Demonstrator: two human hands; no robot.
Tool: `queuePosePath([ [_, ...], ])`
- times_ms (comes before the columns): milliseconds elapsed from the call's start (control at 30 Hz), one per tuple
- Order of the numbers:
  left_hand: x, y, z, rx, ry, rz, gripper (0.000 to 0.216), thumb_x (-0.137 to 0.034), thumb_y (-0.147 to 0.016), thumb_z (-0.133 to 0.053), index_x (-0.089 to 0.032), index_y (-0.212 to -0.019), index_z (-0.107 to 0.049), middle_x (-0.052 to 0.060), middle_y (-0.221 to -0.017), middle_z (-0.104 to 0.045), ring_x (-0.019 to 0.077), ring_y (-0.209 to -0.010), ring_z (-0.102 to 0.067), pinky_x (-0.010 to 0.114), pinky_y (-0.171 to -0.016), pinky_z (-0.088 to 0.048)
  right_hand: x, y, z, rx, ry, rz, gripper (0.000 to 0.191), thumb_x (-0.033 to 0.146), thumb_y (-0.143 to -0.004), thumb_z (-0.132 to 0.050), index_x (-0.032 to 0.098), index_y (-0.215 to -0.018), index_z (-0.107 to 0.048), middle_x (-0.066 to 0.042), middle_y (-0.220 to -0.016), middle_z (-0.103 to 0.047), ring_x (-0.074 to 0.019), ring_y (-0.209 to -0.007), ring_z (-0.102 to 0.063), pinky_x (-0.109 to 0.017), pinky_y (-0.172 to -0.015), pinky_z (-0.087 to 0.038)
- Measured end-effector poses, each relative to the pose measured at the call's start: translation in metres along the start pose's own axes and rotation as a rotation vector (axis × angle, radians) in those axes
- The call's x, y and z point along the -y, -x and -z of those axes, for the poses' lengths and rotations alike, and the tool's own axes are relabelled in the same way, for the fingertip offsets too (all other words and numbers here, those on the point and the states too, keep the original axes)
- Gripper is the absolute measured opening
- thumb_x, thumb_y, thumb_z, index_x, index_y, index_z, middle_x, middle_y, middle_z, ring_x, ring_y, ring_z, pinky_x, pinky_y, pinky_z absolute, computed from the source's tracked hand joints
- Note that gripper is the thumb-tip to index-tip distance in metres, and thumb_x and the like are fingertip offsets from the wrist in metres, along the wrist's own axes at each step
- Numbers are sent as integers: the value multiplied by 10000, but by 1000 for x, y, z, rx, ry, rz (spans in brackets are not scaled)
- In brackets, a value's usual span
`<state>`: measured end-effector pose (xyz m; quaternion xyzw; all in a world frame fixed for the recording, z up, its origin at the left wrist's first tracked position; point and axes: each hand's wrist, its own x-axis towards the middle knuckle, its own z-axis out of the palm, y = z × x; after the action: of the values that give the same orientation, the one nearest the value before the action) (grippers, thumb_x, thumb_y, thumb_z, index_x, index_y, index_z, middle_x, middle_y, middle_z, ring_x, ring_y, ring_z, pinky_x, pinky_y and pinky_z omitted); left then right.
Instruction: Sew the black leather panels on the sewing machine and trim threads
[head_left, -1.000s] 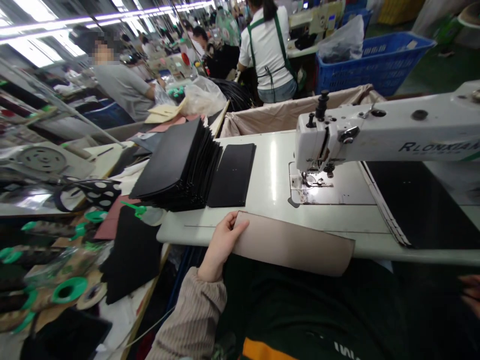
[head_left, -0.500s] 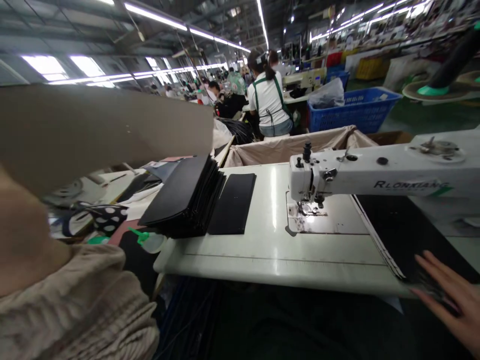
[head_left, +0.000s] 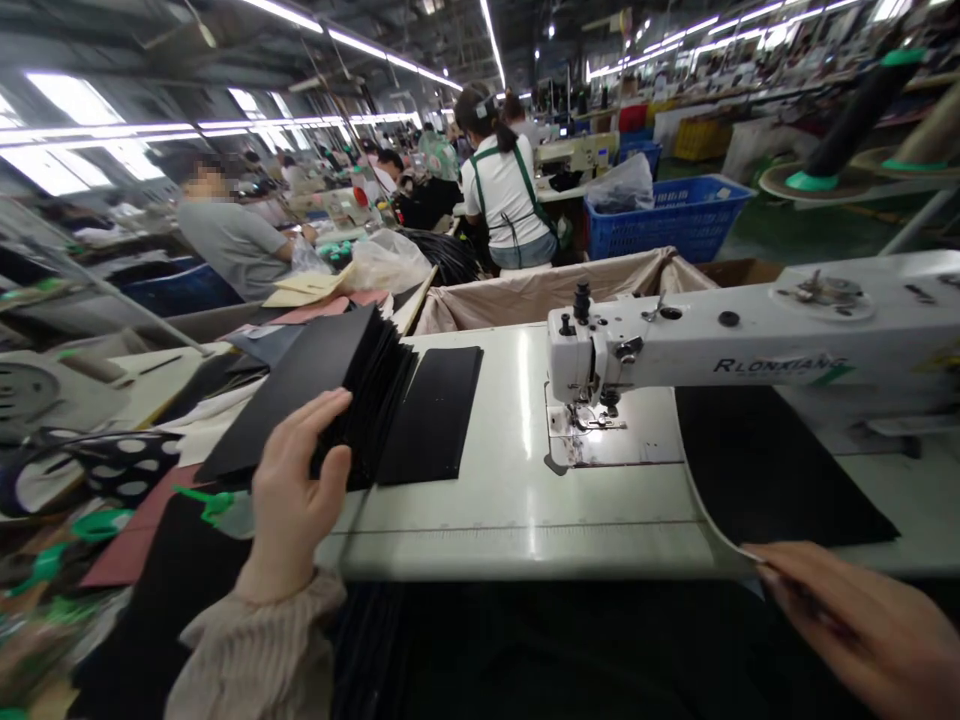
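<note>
The left hand (head_left: 294, 490) is now hanging open, thumb apart from the fingers, no longer carrying the pale-backed panel it was holding aloft half a second ago; it is hovering at the near side of a tall stack of black panels (head_left: 300, 370), and whether it is touching them is not showing clearly. The right hand (head_left: 862, 610), which was reaching flat over the work then, is now gripping the near-left corner of a black panel (head_left: 780, 465) and bending its pale edge; the panel is lying on the counter (head_left: 510, 545), just beyond that hand. A lower black pile (head_left: 435, 410) is sitting just right of the left hand, and the sewing machine (head_left: 660, 345) is standing beyond and between both. The handling is apparently passing to the right hand, leaving the left free.
</note>
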<state>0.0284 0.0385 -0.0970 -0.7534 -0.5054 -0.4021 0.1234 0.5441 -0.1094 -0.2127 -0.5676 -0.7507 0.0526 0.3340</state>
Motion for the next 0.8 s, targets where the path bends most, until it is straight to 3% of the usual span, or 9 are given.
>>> queuePosePath([
  [67,-48,7,-33,153,230,-41,389,-323,-1000,-423,-289,-1374,-524,33,-1420,-545,241,-1329,-501,456,-1132,-405,49,-18,-12,183,-61,180,335,255,-876,-564,347,-1191,-629,-71,-1058,-731,-216,-855,-703,-333,-679,-526],
  [167,-116,27,-94,632,446,-260,438,-326,-1019,-406,-277,-1452,-453,40,-1516,-454,213,-1414,-407,387,-1170,-374,111,-44,-48,462,-177,331,172,193,-853,-551,246,-981,-652,-25,-875,-709,-176,-704,-641,-306,-598,-441],
  [200,-132,36,-112,774,473,-361,485,-355,-1016,-431,-277,-1494,-393,26,-1553,-403,204,-1451,-347,371,-1194,-339,124,-51,-60,517,-247,372,138,219,-839,-586,233,-961,-650,-11,-857,-704,-168,-701,-633,-295,-594,-426],
  [267,-149,56,-139,890,461,-458,548,-386,-1013,-450,-269,-1531,-318,12,-1581,-354,186,-1477,-291,352,-1218,-293,133,-63,-81,606,-415,435,111,302,-855,-630,226,-932,-655,19,-829,-703,-137,-701,-630,-264,-621,-429],
  [400,-132,86,-149,822,254,-337,530,-369,-1016,-440,-265,-1524,-327,29,-1573,-370,216,-1456,-333,411,-1203,-297,106,-95,-100,558,-552,334,185,334,-969,-515,228,-1005,-662,15,-948,-733,-106,-870,-667,-214,-799,-481],
  [500,-108,88,-137,688,61,-146,521,-415,-1000,-463,-231,-1484,-409,92,-1510,-456,287,-1390,-414,472,-1136,-359,73,-131,-109,356,-186,167,351,266,-983,-437,244,-1306,-572,-51,-1312,-648,-164,-1153,-622,-286,-920,-508],
  [567,-98,82,-133,636,-15,-73,568,-491,-966,-507,-256,-1476,-428,114,-1437,-515,321,-1321,-462,503,-1088,-389,56,-151,-116,353,63,133,478,239,-966,-433,283,-1442,-461,-50,-1455,-540,-196,-1148,-638,-328,-885,-547],
  [667,-95,69,-136,639,-29,-67,647,-576,-910,-558,-318,-1485,-413,120,-1355,-543,337,-1254,-491,526,-1043,-411,42,-162,-123,385,233,117,547,244,-941,-463,332,-1479,-412,-12,-1502,-480,-208,-1045,-688,-339,-789,-584],
  [800,-96,48,-155,722,147,-179,644,-541,-907,-583,-205,-1439,-448,134,-1511,-412,314,-1408,-366,491,-1165,-314,34,-150,-125,323,248,64,500,245,-955,-431,305,-1451,-457,1,-1493,-492,-208,-1121,-657,-342,-798,-586],
])
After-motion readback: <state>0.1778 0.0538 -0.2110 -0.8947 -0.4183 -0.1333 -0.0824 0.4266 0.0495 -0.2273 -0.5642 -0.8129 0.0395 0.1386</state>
